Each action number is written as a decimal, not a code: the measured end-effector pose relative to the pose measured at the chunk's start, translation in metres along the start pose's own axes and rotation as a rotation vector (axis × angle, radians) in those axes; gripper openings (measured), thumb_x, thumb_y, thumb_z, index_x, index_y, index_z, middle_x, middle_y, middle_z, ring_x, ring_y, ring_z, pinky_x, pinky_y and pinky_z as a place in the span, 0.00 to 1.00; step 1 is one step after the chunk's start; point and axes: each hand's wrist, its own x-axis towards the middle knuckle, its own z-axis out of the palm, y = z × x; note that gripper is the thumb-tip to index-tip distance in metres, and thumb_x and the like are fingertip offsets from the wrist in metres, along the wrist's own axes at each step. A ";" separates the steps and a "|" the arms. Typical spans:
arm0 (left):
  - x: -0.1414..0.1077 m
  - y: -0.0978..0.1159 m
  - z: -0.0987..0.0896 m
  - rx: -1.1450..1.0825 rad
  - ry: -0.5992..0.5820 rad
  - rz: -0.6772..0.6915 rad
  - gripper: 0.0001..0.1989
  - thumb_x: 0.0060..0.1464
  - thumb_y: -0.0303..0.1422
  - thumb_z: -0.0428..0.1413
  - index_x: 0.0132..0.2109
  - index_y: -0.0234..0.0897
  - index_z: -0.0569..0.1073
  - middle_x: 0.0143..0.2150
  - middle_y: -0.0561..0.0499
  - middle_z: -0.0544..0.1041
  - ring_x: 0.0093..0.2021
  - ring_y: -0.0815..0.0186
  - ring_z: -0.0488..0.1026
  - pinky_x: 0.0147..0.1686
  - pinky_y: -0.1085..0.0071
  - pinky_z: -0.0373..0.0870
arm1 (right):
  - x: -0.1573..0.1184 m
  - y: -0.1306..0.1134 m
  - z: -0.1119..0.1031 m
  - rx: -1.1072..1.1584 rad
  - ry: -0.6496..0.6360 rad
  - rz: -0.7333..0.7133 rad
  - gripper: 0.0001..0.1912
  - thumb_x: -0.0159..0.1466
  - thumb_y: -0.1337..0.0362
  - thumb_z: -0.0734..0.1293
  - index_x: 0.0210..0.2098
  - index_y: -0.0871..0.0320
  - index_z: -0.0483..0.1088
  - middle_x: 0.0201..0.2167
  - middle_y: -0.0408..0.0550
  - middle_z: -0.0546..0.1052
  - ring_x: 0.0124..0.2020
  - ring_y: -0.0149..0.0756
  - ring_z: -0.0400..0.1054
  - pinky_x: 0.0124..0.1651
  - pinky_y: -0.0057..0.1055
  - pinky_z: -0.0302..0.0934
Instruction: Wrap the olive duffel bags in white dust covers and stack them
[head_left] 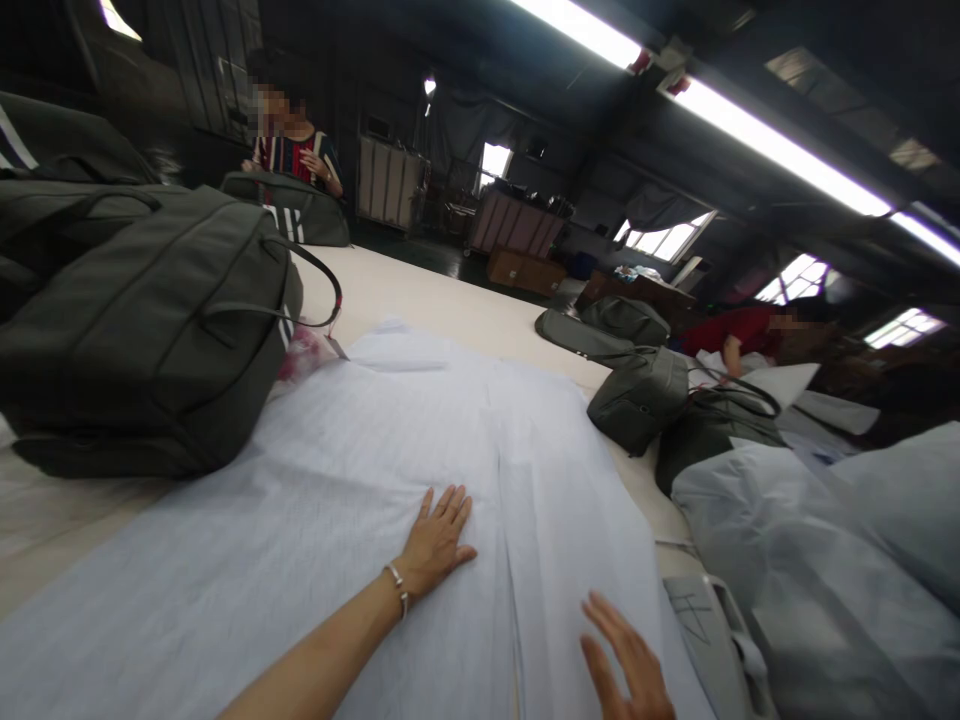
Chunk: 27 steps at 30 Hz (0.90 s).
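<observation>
A large sheet of thin white material (360, 440) lies spread over the table, with a long fold or edge running down its right part. My left hand (436, 545), a bracelet at its wrist, rests flat on the sheet, fingers stretched out. To the right, my right hand (628, 665) is over the sheet near the bottom of the view, fingers apart and holding nothing. Whether it touches the sheet I cannot tell. Beyond my left hand, a dark green bag (150, 330) with handles stands at the sheet's left edge.
More dark green bags (641, 395) stand on the right side of the table (420, 285). Pale plastic-like wrapping (825, 560) bulges at the right, beside a grey device (712, 640). One person (296, 150) stands at the far left; another, in red (724, 330), works at the right.
</observation>
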 end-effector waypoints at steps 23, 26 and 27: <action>0.137 -0.004 -0.022 -0.609 -0.015 -0.210 0.26 0.65 0.48 0.42 0.37 0.36 0.77 0.32 0.45 0.77 0.34 0.58 0.76 0.33 0.66 0.68 | 0.107 -0.052 0.142 0.019 -0.033 -0.002 0.32 0.71 0.52 0.52 0.69 0.61 0.49 0.68 0.57 0.57 0.70 0.52 0.45 0.68 0.62 0.40; 0.146 -0.007 -0.016 -0.655 0.005 -0.222 0.18 0.63 0.41 0.48 0.46 0.33 0.75 0.33 0.47 0.78 0.32 0.61 0.76 0.32 0.68 0.68 | 0.112 -0.055 0.150 -0.032 -0.031 -0.023 0.34 0.70 0.50 0.53 0.68 0.64 0.49 0.68 0.59 0.57 0.69 0.50 0.50 0.68 0.57 0.46; 0.147 -0.009 -0.014 -0.675 0.017 -0.216 0.18 0.62 0.39 0.48 0.51 0.33 0.73 0.36 0.47 0.79 0.31 0.63 0.76 0.31 0.69 0.69 | 0.113 -0.049 0.147 -0.025 -0.029 -0.023 0.33 0.70 0.51 0.53 0.68 0.63 0.50 0.68 0.59 0.57 0.68 0.49 0.52 0.67 0.53 0.50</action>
